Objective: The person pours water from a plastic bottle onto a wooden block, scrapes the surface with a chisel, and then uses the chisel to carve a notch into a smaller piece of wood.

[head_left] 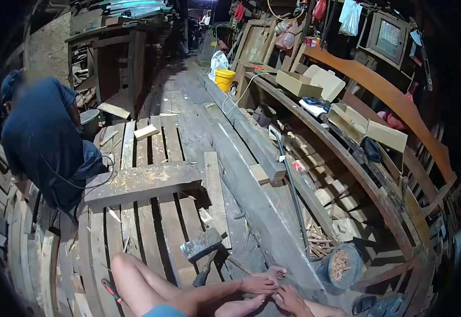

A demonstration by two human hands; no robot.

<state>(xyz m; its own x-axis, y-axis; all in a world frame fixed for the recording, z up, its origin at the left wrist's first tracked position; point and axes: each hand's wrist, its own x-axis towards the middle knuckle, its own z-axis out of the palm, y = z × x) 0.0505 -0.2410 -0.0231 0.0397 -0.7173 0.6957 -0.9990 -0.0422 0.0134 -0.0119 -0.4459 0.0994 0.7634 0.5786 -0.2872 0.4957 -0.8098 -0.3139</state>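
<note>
I sit low on the slatted wooden floor (pixel 151 232) with my bare leg (pixel 151 280) stretched to the right. My right hand (pixel 292 301) shows at the bottom edge, its fingers resting against my toes (pixel 272 276) with no tool in it. My left hand is out of view. A heavy hammer (pixel 201 244) with a grey metal head lies just left of my feet, its handle pointing toward me. A red-handled tool (pixel 111 289) lies under my knee.
A long thick beam (pixel 251 169) runs away from me, with a black pipe (pixel 294 201) beside it. A tub of wooden pegs (pixel 341 264) stands at right. A loose plank (pixel 140 182) lies crosswise. A person in a blue shirt (pixel 40 137) crouches at left. Far back stands a yellow bucket (pixel 224 79).
</note>
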